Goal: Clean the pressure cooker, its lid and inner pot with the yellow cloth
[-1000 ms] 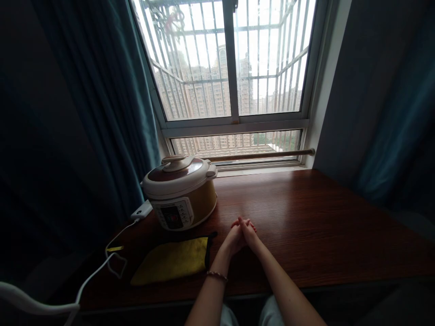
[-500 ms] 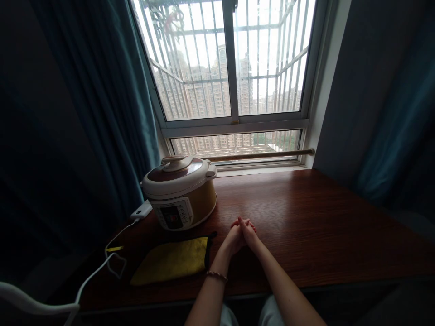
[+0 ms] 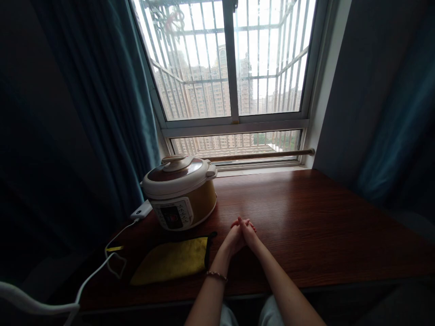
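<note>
My left hand (image 3: 233, 239) and my right hand (image 3: 250, 235) are clasped together over the brown wooden table (image 3: 322, 217), their fingers interlaced and closed. No object shows between them, though the palms are hidden. A bracelet circles my left wrist. Left of the hands lies a yellow cloth (image 3: 173, 261) with a dark edge and a small loop, close to my left forearm but apart from it. Behind the cloth stands a white and gold electric cooker (image 3: 181, 192), its lid on and its control panel facing me.
A white power strip (image 3: 142, 210) sits left of the cooker, its white cable (image 3: 90, 280) running down the table's left side. A barred window (image 3: 234, 68) rises behind the table, with a rail (image 3: 261, 155) across its base. Blue curtains (image 3: 98, 99) hang at both sides.
</note>
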`<state>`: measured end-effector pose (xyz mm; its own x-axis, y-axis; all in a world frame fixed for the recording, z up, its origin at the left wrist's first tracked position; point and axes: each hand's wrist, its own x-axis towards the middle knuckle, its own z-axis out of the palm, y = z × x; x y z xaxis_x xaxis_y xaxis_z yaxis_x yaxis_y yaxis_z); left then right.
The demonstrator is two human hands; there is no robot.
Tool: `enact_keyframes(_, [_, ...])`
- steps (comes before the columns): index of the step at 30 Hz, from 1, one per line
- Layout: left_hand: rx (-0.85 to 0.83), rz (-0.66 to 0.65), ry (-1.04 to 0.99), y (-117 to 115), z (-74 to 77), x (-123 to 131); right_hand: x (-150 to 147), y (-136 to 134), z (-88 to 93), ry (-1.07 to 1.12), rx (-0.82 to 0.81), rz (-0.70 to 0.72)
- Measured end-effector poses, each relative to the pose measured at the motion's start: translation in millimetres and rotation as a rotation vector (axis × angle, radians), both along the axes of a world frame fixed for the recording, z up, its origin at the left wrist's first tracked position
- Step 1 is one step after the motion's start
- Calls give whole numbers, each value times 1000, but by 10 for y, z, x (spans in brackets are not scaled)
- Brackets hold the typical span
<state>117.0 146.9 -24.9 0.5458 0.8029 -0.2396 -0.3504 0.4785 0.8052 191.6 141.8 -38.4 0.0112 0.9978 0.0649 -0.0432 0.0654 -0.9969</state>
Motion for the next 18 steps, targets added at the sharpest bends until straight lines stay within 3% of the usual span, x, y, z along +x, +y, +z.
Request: enact_keyframes(18, [-3, 69, 9, -92, 106, 41, -1, -40, 52, -35, 9, 11])
